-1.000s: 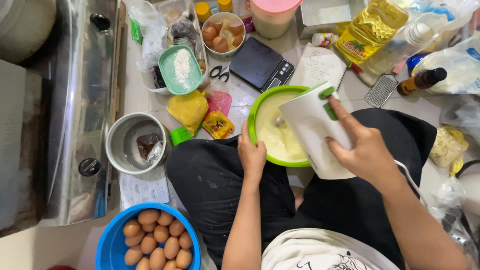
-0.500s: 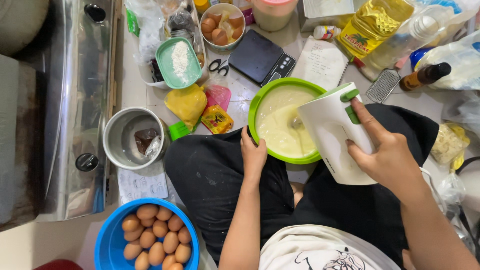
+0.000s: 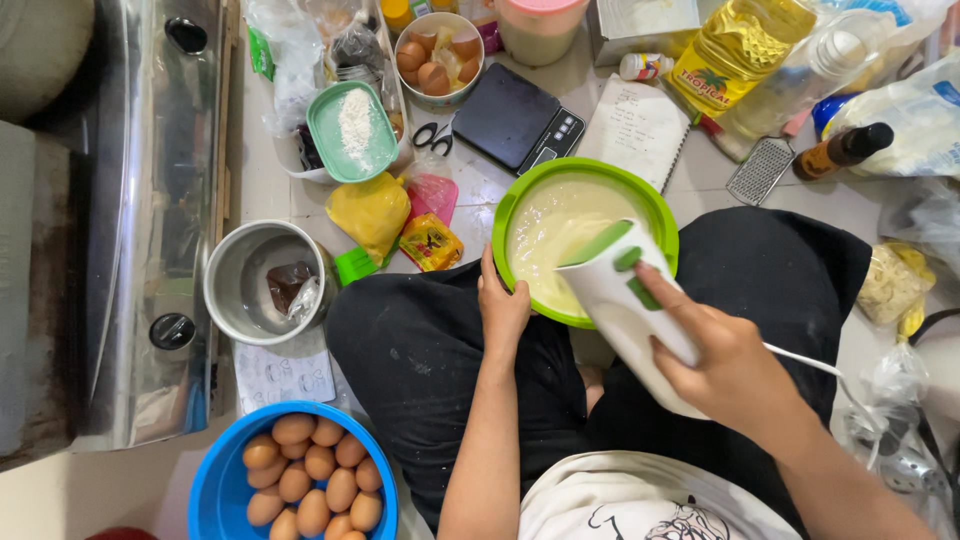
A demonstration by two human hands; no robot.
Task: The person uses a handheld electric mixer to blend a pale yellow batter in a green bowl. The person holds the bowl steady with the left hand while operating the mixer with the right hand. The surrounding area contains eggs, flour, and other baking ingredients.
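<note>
A green mixing bowl full of pale yellow batter rests between my knees on the floor. My left hand grips the bowl's near rim and steadies it. My right hand holds a white electric hand mixer with green buttons, tilted over the bowl so its front end covers part of the batter. The beaters are hidden under the mixer body. A white cord trails right from the mixer.
A blue bowl of brown eggs sits at lower left, a metal pot beside it, a steel stove at left. A black kitchen scale, notebook, oil bottle, grater and bags crowd the far side.
The mixer has swung left and further over the bowl, now covering more of the batter. My left hand stays on the rim.
</note>
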